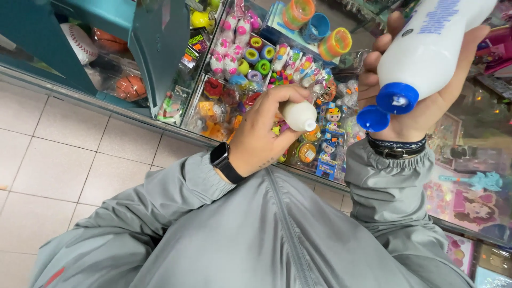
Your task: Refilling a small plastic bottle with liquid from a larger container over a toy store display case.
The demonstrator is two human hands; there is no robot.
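Over the glass toy case [186, 133], standing on the tile floor [58, 154], both my hands are raised in front of my grey jacket [266, 229].

Right hand [410, 90]: fingers closed around a large white bottle [426, 48], gripping it from beneath. Bottle is tilted, neck pointing down and toward my left. Its blue nozzle [397, 97] is exposed; the blue flip cap [373, 118] hangs open just below it, touching my palm side. Dark wristband [397, 148] at the cuff.

Left hand [266, 128]: fingers wrapped tight around a small white bottle [300, 116]. Only its upper end shows past my fingers, with the open mouth facing right, toward the large bottle's nozzle. The two openings are near each other but apart; a clear gap lies between them. I cannot tell whether anything is flowing. Black watch [224, 161] on the left wrist.

Beneath the hands, inside the case: packed small toys in bright colours, rows of pink-and-white pieces [229, 42], rings in green and purple [258, 58], little dolls [333, 117]. Upper left, behind a teal frame [160, 48]: a baseball [80, 42] and orange balls [130, 85]. Far right: pink packaged toys [469, 202], partly cut off by the edge.
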